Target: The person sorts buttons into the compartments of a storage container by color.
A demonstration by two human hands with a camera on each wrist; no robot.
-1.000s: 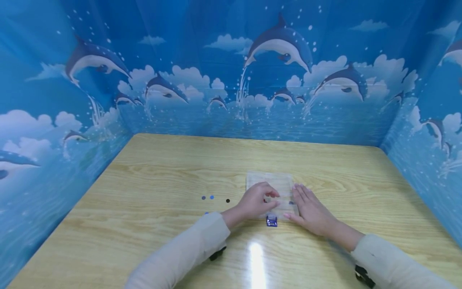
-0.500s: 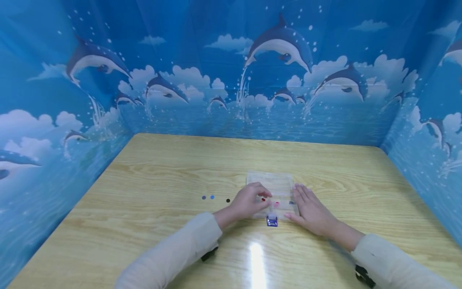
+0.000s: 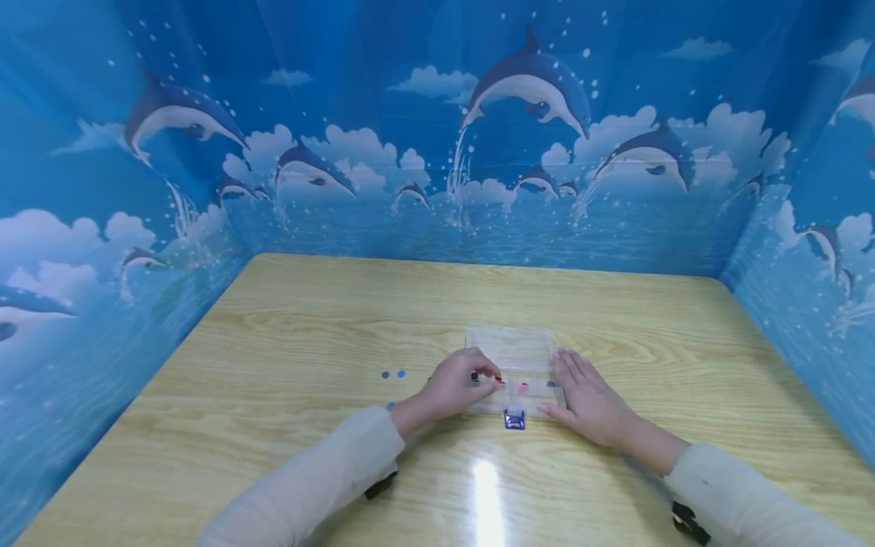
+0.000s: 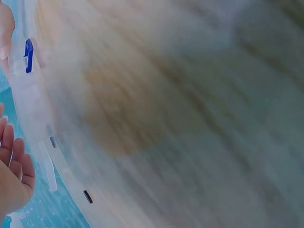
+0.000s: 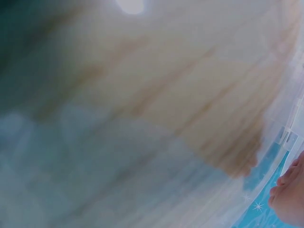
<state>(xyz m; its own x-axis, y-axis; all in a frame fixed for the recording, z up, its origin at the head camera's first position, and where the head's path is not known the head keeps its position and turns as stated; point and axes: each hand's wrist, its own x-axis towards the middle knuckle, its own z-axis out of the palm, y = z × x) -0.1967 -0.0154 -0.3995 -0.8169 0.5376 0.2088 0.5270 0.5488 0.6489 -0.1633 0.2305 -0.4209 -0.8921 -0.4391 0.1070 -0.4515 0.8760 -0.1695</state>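
A clear plastic box (image 3: 522, 348) with its lid open lies near the middle of the table, a blue clasp (image 3: 515, 418) at its front. My left hand (image 3: 454, 384) is over its left part, thumb and fingertips apart right by a small red disc (image 3: 498, 378). Through the gap of that hand a black piece (image 3: 475, 376) shows. To the right, a pink disc (image 3: 522, 387) and a grey-blue piece (image 3: 551, 384) lie in the box. My right hand (image 3: 593, 403) rests along the right edge with straight fingers. The blue clasp (image 4: 28, 56) also appears in the left wrist view.
Left of the box, a grey disc (image 3: 386, 374) and a blue disc (image 3: 401, 374) lie on the wooden table (image 3: 328, 304). Another blue disc (image 3: 391, 405) is partly behind the left forearm. A dolphin-printed curtain (image 3: 383, 220) surrounds the table.
My left hand has moved left across the box, uncovering the pink disc and reaching the red one. It now nearly covers the black disc on the table. My right hand has stayed put.
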